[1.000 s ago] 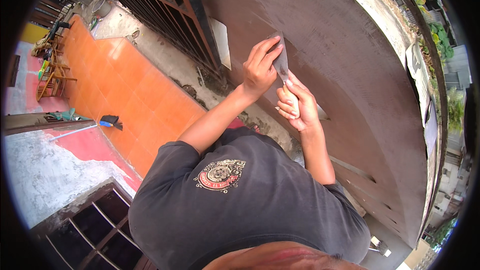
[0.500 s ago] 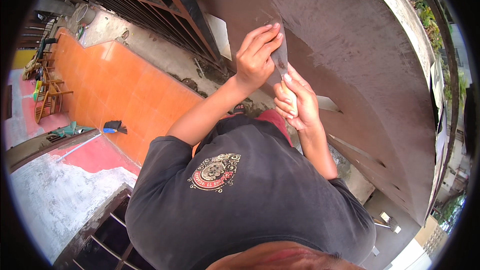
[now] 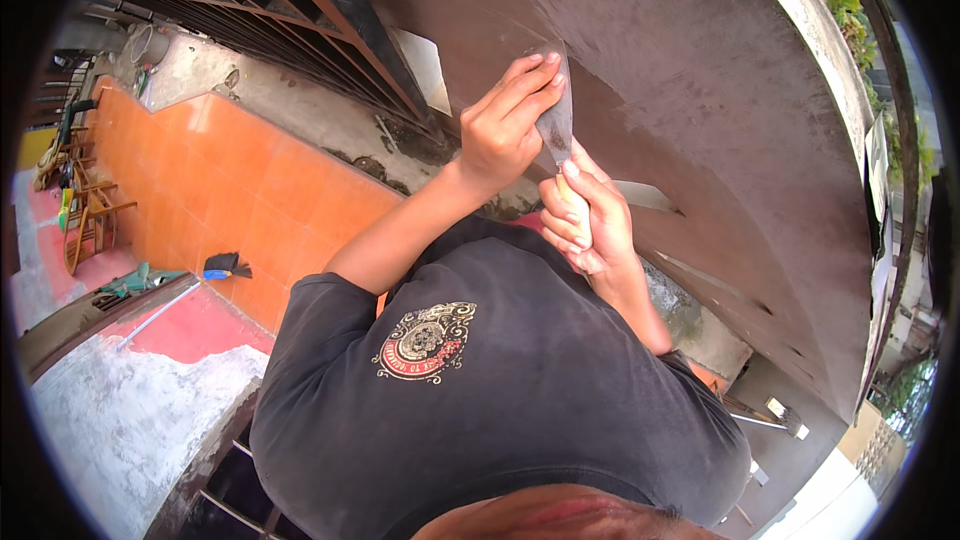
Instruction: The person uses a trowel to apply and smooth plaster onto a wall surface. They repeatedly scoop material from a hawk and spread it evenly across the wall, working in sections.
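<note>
My right hand is closed around the pale handle of a putty knife, thumb lying along the top near the blade. The blade is a thin grey metal wedge, widening away from the handle, with dark smears on it. Against its wide part rest the outstretched fingers of my left hand; the left thumb is hidden. The wide end of the blade lies at a grey-brown wall, which is coated in a lighter, streaky layer at right and a smoother brown area around the blade.
A dark metal grille gate stands left of the wall, which has pale openings. Orange tiles stretch out at left, with a blue-and-black broom and wooden chairs. A brush is at lower right.
Both hands and the putty knife have shifted slightly left and down in the picture, and the blade shows more of its face. The view itself has shifted a little. Both hands keep their positions on the knife.
</note>
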Action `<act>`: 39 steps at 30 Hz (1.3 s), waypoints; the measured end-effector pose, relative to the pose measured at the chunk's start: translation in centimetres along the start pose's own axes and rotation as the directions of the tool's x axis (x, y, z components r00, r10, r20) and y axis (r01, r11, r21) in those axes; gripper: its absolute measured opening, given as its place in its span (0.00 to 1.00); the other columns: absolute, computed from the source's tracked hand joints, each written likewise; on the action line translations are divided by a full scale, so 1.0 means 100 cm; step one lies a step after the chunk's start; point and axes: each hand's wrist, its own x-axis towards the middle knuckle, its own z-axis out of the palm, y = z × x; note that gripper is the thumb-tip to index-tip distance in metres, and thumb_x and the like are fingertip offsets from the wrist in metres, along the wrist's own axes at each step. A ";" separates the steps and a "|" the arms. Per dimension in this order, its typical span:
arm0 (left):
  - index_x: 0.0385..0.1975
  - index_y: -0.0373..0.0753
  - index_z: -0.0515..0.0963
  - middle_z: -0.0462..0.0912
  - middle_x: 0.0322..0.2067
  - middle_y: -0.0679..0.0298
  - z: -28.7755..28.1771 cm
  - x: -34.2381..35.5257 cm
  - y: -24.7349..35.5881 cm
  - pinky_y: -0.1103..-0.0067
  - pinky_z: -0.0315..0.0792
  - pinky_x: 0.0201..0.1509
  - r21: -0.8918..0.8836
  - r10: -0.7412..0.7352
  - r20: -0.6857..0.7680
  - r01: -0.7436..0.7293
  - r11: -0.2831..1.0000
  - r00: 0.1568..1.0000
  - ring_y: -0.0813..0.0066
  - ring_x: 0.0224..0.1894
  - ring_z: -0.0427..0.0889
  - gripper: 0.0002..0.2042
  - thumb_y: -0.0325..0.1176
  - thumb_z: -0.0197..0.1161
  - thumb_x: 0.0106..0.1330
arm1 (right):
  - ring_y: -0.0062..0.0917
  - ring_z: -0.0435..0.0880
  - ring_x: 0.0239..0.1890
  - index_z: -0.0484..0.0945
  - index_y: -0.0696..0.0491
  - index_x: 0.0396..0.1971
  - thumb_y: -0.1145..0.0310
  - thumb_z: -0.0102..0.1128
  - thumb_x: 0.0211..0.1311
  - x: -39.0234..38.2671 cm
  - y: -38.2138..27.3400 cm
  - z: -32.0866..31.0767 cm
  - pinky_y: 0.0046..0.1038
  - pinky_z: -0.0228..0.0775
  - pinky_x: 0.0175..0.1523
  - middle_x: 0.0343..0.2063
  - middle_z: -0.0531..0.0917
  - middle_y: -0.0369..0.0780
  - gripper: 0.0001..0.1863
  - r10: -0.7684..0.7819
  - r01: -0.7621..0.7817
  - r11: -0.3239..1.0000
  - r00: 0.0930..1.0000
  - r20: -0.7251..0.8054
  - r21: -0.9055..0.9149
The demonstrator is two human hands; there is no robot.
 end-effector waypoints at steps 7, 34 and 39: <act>0.43 0.31 0.87 0.88 0.49 0.53 0.003 -0.003 0.002 0.69 0.86 0.55 -0.021 -0.038 0.044 0.039 0.999 0.998 0.52 0.54 0.88 0.23 0.08 0.62 0.44 | 0.14 0.59 0.09 0.56 0.43 0.77 0.64 0.44 0.82 -0.008 0.000 0.000 0.17 0.54 0.13 0.17 0.66 0.34 0.27 -0.008 0.008 1.000 1.000 -0.006 -0.017; 0.39 0.30 0.86 0.88 0.49 0.55 0.001 0.003 0.003 0.71 0.85 0.55 0.060 -0.113 -0.015 0.114 0.992 0.993 0.55 0.56 0.87 0.21 0.07 0.59 0.43 | 0.14 0.59 0.09 0.57 0.44 0.76 0.64 0.43 0.82 0.002 -0.003 0.002 0.17 0.55 0.12 0.16 0.66 0.33 0.27 -0.021 0.019 0.992 1.000 -0.011 -0.123; 0.40 0.31 0.86 0.88 0.49 0.54 0.003 -0.001 0.003 0.70 0.84 0.57 0.027 -0.003 0.027 0.002 1.000 1.000 0.54 0.55 0.87 0.23 0.08 0.59 0.41 | 0.15 0.59 0.09 0.57 0.43 0.76 0.63 0.44 0.82 -0.002 0.000 -0.001 0.18 0.55 0.13 0.17 0.66 0.34 0.27 -0.009 0.009 0.997 1.000 -0.007 -0.072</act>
